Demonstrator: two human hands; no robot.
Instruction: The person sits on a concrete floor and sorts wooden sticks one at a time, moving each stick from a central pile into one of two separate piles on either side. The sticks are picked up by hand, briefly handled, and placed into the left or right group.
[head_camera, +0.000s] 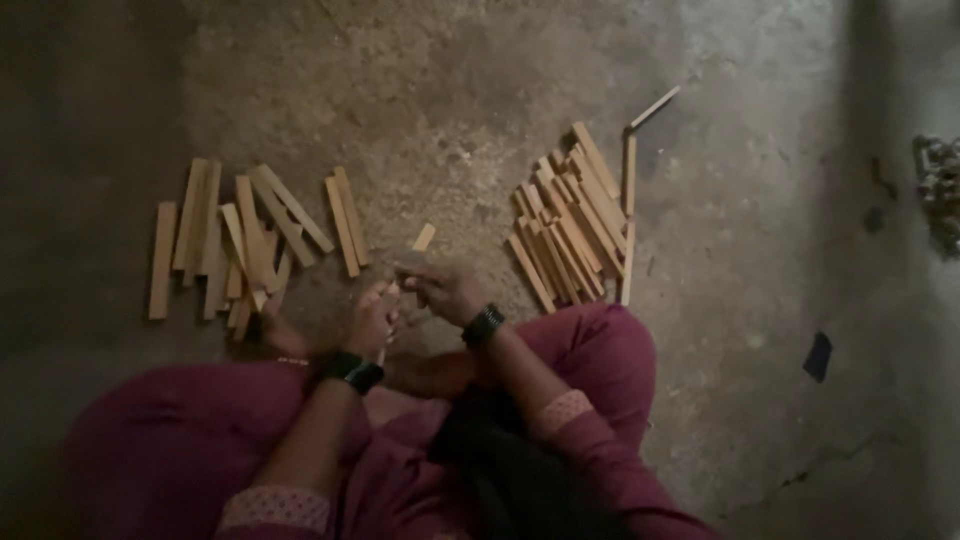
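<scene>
I sit cross-legged on a rough concrete floor in dim light. Both hands meet in front of my knees on one thin wooden stick (423, 238), whose far end pokes out beyond my fingers. My left hand (370, 320) grips the near part of it. My right hand (440, 290) closes over its middle. A dark band sits on each wrist. A loose pile of similar flat wooden sticks (245, 240) lies to the left. A tighter heap of sticks (575, 215) lies to the right.
A single stick (655, 106) lies apart beyond the right heap. A small dark scrap (818, 356) sits on the floor at right, and a pale clump (940, 185) is at the right edge. My maroon-clothed knees (600, 350) fill the foreground.
</scene>
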